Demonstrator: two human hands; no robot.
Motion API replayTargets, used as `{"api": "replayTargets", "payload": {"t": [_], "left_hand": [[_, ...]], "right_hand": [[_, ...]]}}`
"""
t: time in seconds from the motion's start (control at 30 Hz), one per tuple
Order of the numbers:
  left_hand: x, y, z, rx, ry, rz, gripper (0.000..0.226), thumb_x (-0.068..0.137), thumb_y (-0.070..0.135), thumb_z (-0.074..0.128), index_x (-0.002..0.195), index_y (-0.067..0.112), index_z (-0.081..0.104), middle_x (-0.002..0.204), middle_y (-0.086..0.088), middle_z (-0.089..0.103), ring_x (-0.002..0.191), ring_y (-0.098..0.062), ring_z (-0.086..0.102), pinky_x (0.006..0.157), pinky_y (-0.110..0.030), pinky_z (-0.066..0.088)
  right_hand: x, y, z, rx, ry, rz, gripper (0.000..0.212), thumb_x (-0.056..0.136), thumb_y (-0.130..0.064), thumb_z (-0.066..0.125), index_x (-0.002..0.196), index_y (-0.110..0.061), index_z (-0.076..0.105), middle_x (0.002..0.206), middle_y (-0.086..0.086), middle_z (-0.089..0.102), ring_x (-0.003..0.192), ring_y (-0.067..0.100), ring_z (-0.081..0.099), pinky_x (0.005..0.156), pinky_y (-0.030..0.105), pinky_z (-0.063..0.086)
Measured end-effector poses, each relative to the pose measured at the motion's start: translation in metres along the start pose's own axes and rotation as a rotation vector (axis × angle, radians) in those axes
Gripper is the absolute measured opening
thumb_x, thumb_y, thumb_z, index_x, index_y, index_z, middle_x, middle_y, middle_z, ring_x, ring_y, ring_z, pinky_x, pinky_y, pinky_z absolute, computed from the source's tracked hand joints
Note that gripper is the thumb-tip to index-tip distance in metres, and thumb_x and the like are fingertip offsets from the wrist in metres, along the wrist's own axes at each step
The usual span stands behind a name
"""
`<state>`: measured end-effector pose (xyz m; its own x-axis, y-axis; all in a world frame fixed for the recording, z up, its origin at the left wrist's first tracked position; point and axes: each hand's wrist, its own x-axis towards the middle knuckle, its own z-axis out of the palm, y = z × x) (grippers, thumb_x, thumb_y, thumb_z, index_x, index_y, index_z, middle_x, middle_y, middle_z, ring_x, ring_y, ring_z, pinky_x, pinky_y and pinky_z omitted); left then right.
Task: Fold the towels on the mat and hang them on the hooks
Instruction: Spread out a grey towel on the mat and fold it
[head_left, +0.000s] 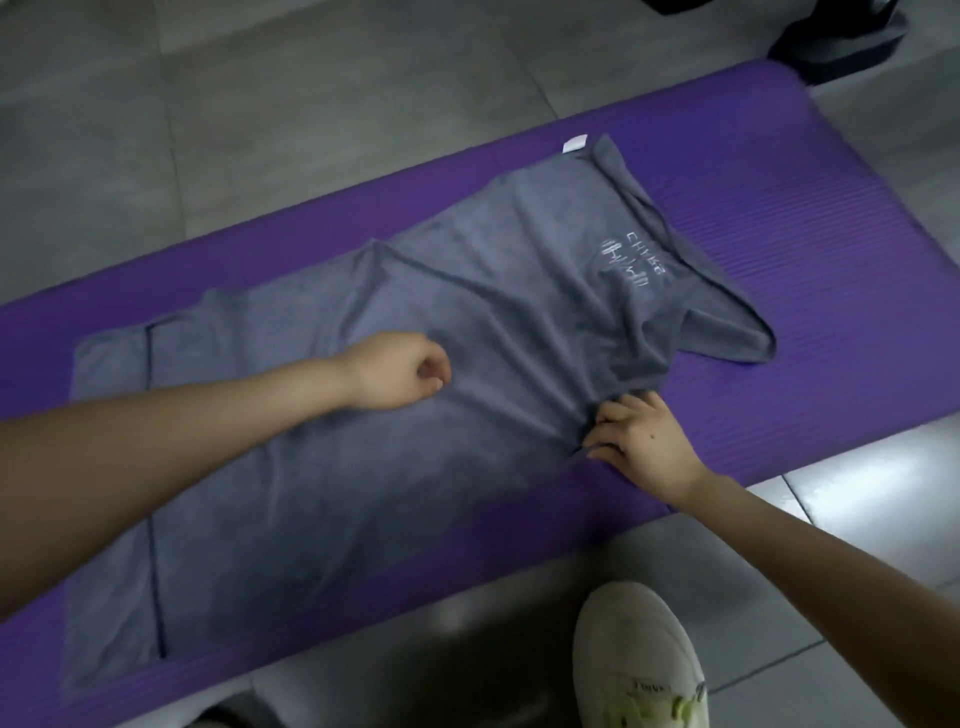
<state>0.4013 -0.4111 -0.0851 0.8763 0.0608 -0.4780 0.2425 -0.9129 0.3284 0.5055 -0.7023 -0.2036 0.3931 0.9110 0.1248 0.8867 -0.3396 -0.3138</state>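
View: head camera, looking down; the only view supplied.
Location of item: one grey microfibre towel (467, 322) lies spread on a purple ribbed foam mat (779, 171), which sits on a grey tiled floor (234, 104). No hooks are in view.
Long axis: the towel runs lengthwise along the mat, from near left to far right of the frame.
Orientation: the end with the white printed logo (631, 262) and the small white sewn label (575, 143) points far right. The end with the dark hem stripe (153, 467) lies near left.
Condition: not flat. The far-right corner is rumpled and turned over, and a diagonal crease crosses the middle.
Left hand (395, 371): over the towel's middle, curled into a loose fist. No cloth is seen in it; contact with the towel cannot be confirmed.
Right hand (647, 441): fingers (615, 415) pinch the towel's near long edge, and the cloth puckers toward them.
Handling, judged: light, limp and thin. It will drape and wrinkle, offers fair friction on the ribbed foam and is not fragile.
Grip points, judged: corners and hemmed edges, one per hand, so the fold line stays straight.
Other: a white lace-up shoe (639, 654) stands on the floor just beside the mat's near edge.
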Motion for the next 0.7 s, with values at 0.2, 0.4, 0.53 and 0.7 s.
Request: {"api": "replayTargets", "payload": {"t": [0.2, 0.4, 0.53, 0.7], "left_hand": [[0.049, 0.025, 0.024, -0.029, 0.21, 0.042, 0.027, 0.088, 0.017, 0.058, 0.113, 0.012, 0.065, 0.115, -0.012, 0.063, 0.109, -0.028, 0.056, 0.095, -0.025, 0.034], [0.103, 0.041, 0.044, -0.068, 0.431, -0.016, 0.046, 0.079, 0.031, 0.043, 0.113, 0.008, 0.065, 0.115, -0.013, 0.065, 0.106, -0.031, 0.059, 0.096, -0.032, 0.036], [0.139, 0.046, 0.049, -0.054, 0.51, -0.077, 0.038, 0.091, 0.026, 0.051, 0.123, 0.008, 0.059, 0.131, -0.017, 0.055, 0.119, -0.035, 0.051, 0.104, -0.035, 0.033], [0.172, 0.054, 0.051, 0.085, 0.379, -0.153, 0.05, 0.097, 0.041, 0.034, 0.144, 0.022, 0.033, 0.154, -0.005, 0.024, 0.142, -0.034, 0.016, 0.115, -0.048, 0.012]], "right_hand": [[-0.027, 0.021, -0.028, 0.074, 0.205, 0.319, 0.038, 0.083, -0.053, 0.048, 0.099, -0.026, 0.071, 0.092, -0.006, 0.069, 0.082, 0.023, 0.059, 0.072, 0.036, 0.039], [-0.012, 0.104, -0.05, 0.113, 0.334, 1.298, 0.056, 0.087, -0.058, 0.045, 0.112, -0.011, 0.062, 0.112, 0.019, 0.059, 0.107, 0.041, 0.052, 0.091, 0.047, 0.039], [-0.006, 0.132, -0.047, 0.174, 0.248, 1.34, 0.04, 0.082, -0.051, 0.061, 0.095, -0.014, 0.067, 0.106, 0.016, 0.063, 0.103, 0.037, 0.055, 0.086, 0.041, 0.043], [-0.015, 0.145, -0.064, 0.263, 0.34, 1.311, 0.024, 0.09, -0.031, 0.059, 0.095, -0.008, 0.06, 0.097, 0.013, 0.066, 0.097, 0.033, 0.058, 0.078, 0.035, 0.039]]}}
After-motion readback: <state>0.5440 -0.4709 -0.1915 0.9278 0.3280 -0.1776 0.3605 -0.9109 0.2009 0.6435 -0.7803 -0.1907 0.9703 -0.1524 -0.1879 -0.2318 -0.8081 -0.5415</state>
